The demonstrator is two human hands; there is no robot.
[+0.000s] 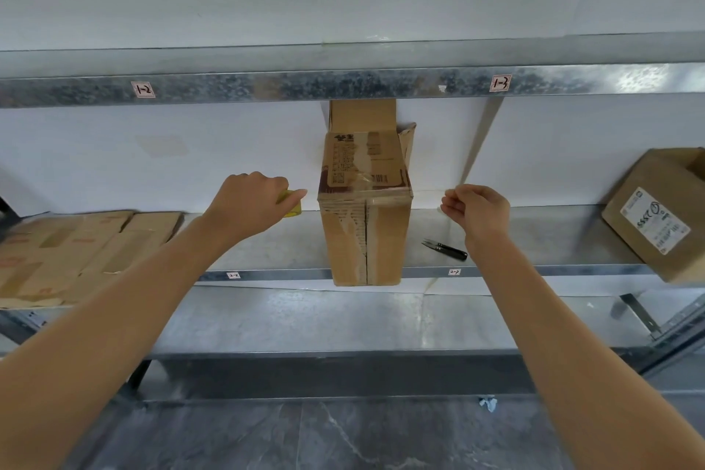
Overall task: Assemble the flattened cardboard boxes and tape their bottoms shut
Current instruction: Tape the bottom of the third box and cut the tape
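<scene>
Shows assembled cardboard box [364,225] centre frame on shelf [534,237], bottom seam facing out. Grips yellow tape roll [293,205] in left hand [248,202]; pinches right hand [478,208] fingertips [448,204] together, contents unclear. Probably mid-taping; next calls for pressing tape down, then snips [446,249].

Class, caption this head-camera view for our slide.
Left hand holds yellow tape roll beside a cardboard box on a metal shelf.

Cardboard box [364,225] on metal shelf [534,237], left hand [248,202] gripping yellow tape roll [293,205] beside it, right hand [477,210] curled opposite
</scene>
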